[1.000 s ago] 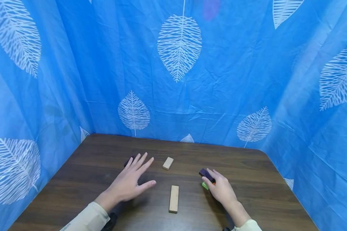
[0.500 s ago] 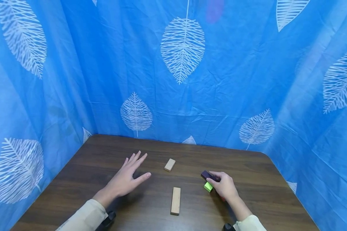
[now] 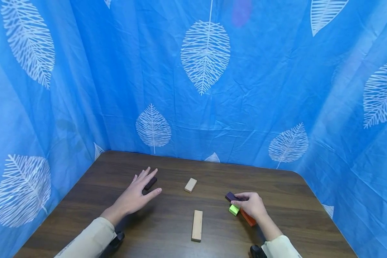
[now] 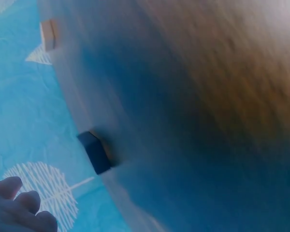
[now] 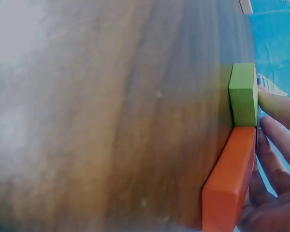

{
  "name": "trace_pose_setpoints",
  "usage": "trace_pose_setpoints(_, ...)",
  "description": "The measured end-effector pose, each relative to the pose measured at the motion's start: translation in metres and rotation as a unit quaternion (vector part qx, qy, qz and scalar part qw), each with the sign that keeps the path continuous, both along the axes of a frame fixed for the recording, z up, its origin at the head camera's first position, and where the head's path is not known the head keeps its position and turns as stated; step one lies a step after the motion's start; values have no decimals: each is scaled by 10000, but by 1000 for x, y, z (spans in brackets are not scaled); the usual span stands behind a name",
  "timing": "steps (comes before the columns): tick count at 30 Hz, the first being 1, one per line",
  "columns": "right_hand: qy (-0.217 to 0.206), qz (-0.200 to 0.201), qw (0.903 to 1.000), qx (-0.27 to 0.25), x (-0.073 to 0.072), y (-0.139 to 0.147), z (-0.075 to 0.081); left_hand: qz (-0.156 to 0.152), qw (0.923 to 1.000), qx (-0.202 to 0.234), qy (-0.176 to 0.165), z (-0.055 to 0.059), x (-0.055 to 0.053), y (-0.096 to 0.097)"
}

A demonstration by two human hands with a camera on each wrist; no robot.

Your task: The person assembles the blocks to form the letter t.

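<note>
My right hand (image 3: 253, 207) pinches a dark purple wooden block (image 3: 230, 196) between thumb and fingers. Against that block's near side sits a lime green block (image 3: 234, 210), and an orange block (image 3: 247, 218) lies slantwise below the hand. The right wrist view shows the green block (image 5: 242, 94) end to end with the orange block (image 5: 228, 179), my fingers behind them; the purple one is hidden there. My left hand (image 3: 132, 197) is spread above the table with nothing in it. Just past its fingers lies a second dark block (image 3: 150, 183), also in the left wrist view (image 4: 95, 152).
A short pale wooden block (image 3: 190, 185) lies at the back middle of the brown table (image 3: 167, 222). A longer pale block (image 3: 197, 225) lies nearer, between the hands. Blue leaf-print cloth (image 3: 193, 118) encloses the table's back and sides.
My left hand has drawn slightly left, uncovering the dark block behind it. The right hand's fingers have curled from stretched out to a pinch on the purple block, and more orange block shows.
</note>
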State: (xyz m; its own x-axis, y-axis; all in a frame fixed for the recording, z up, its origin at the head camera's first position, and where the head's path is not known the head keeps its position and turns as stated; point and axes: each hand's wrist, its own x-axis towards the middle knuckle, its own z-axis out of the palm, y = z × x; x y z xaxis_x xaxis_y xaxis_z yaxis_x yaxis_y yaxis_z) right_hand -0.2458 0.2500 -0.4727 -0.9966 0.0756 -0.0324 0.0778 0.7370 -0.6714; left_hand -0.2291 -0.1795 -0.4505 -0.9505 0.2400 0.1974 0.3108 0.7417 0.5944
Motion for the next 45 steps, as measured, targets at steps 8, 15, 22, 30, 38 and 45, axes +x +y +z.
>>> trace_pose_setpoints(8,-246,-316,9990,-187,-3,-1,0,62,9999,-17,-146,-6,-7,-12)
trace_pose_setpoints(15,-281,-496,9976,-404,-2,-3,-1,216,9990,11,-400,-8,-13,-17)
trace_pose_setpoints(22,-317,-549,9961,-613,-1,-3,2,304,9966,255,-718,-9,-18,-15)
trace_pose_setpoints(30,-332,-583,9950,-740,-3,-4,1,576,9930,390,-952,-12,-24,-15)
trace_pose_setpoints(38,-325,-668,9942,-773,-2,-5,-2,646,9918,493,-985,-17,-30,-16)
trace_pose_setpoints(45,-328,-737,9934,-822,-3,-4,-4,685,9915,649,-892,-23,-37,-16)
